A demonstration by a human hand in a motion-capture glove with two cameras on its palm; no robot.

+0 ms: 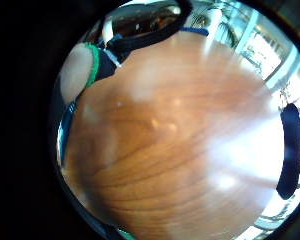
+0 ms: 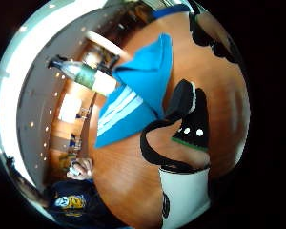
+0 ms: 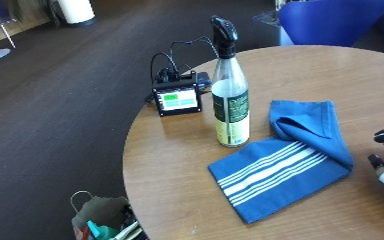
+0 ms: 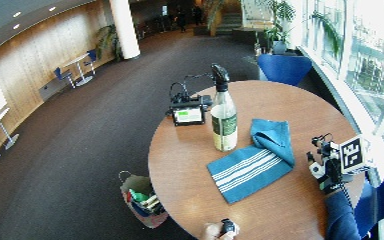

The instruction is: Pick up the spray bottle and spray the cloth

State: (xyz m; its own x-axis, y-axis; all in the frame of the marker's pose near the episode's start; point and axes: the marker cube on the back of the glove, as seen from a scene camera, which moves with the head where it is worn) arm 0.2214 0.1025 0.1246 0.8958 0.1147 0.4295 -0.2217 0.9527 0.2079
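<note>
**A:** Where's the spray bottle [image 3: 230,95]?

**B:** In the outside view it stands upright at centre frame on the round wooden surface [image 3: 179,190], with its black trigger head on top and its base just beside the striped end of the blue cloth [image 3: 282,165]. The cloth spreads toward the lower right, its far end folded over.

**A:** And the right hand [image 4: 332,167]?

**B:** At the right edge of the wide outside view, low over the surface and well apart from both bottle and cloth. I cannot tell how its fingers are set.

**A:** Anything else?

**B:** A small device with a green screen [image 3: 177,97] sits in the upper left of the surface, behind the bottle. A bag [image 3: 102,215] stands on the floor at lower left.
</note>
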